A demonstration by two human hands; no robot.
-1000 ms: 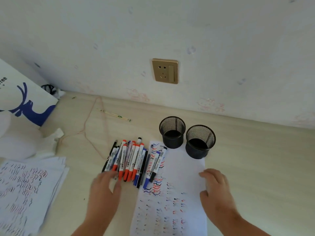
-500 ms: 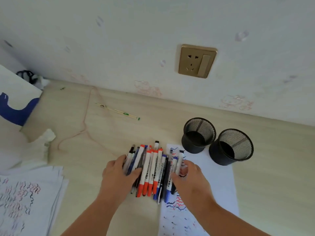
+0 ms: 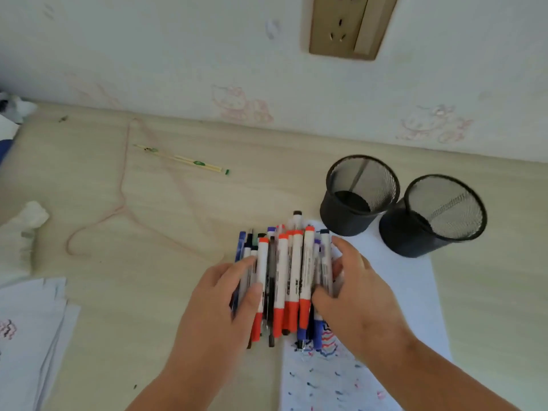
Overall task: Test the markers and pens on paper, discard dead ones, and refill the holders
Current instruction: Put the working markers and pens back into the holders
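Observation:
A bundle of several white markers and pens (image 3: 289, 274) with red, blue and black caps is squeezed together between both hands on the pale wooden desk. My left hand (image 3: 219, 304) grips its left side, thumb over the top. My right hand (image 3: 353, 295) grips its right side with fingers curled round the outer pens. Under the bundle's right part lies a test sheet (image 3: 394, 295) covered in red and blue scribbles. Two black mesh holders (image 3: 350, 215) (image 3: 415, 232) stand just behind the sheet, each with nothing visible inside.
A stack of scribbled sheets (image 3: 29, 336) lies at the left edge, with crumpled tissue (image 3: 26, 223) above it. A pink wire hanger (image 3: 124, 203) and wrapped chopsticks (image 3: 181, 158) lie farther back. The wall with a gold socket (image 3: 350, 25) rises behind the desk.
Both hands have closed in from the sides and gathered the spread row of pens into one tight bundle. The view has moved closer and lower over the desk.

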